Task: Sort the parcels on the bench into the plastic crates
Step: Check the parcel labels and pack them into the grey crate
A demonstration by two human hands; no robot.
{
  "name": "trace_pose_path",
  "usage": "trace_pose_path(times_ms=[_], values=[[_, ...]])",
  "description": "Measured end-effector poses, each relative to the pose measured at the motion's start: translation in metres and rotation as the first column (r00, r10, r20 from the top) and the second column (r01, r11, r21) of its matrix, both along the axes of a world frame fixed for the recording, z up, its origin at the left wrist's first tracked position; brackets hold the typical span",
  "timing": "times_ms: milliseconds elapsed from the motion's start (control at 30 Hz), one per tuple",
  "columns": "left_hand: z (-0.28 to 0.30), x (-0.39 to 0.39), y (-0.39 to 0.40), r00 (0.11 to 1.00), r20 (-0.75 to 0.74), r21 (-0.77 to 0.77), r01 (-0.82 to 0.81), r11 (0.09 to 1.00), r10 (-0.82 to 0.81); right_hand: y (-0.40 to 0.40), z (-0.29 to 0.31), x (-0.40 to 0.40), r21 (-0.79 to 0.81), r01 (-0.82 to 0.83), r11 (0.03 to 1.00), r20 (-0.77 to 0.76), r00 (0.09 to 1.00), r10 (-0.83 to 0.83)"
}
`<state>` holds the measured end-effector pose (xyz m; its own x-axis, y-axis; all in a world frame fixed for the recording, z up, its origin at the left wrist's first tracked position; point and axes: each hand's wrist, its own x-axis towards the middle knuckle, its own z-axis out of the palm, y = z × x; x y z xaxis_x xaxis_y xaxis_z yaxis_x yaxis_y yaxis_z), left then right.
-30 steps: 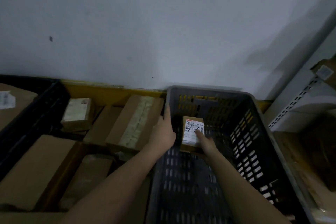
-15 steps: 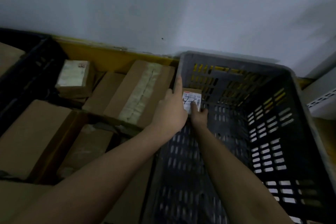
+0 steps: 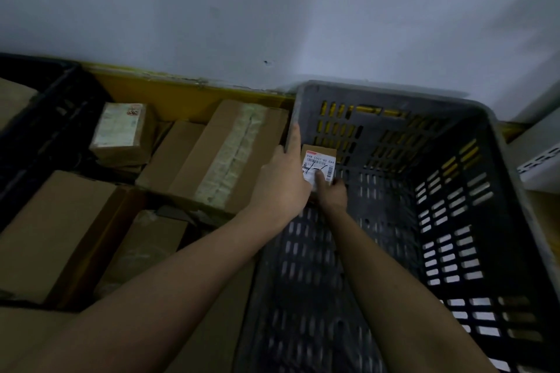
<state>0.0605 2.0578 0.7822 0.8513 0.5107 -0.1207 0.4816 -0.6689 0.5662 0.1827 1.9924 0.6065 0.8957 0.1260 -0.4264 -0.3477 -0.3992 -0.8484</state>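
Observation:
A small cardboard parcel [image 3: 321,160] with a white barcode label is low inside the grey slotted plastic crate [image 3: 472,179], near its left wall. My right hand [image 3: 331,195] grips the parcel from below, thumb on the label. My left hand [image 3: 283,183] grips the crate's left rim, index finger stretched along the edge. Whether the parcel touches the crate floor is hidden by my hands.
Several brown cardboard parcels lie left of the crate, among them a long taped box [image 3: 224,157] and a small labelled box [image 3: 121,130]. A black crate [image 3: 45,118] holding boxes stands at far left. A wall runs behind; a white shelf rail [image 3: 539,160] is at right.
My right hand has carried the small parcel left and down toward the crate's left wall. My left hand has stayed on the rim. The view has tilted down.

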Motion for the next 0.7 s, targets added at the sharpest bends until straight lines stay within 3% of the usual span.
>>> trace_pose_path(times_ms=[400,700], values=[[0.000,-0.001,0.001,1.000,-0.011,0.014,0.001,1.000,0.000,-0.006,0.009,-0.005,-0.002,-0.075,0.997,-0.112,0.991,0.074],[0.002,-0.003,-0.001,0.999,-0.048,0.093,-0.001,0.996,0.005,-0.038,0.064,-0.013,-0.189,-0.244,0.951,0.023,0.967,0.253]])
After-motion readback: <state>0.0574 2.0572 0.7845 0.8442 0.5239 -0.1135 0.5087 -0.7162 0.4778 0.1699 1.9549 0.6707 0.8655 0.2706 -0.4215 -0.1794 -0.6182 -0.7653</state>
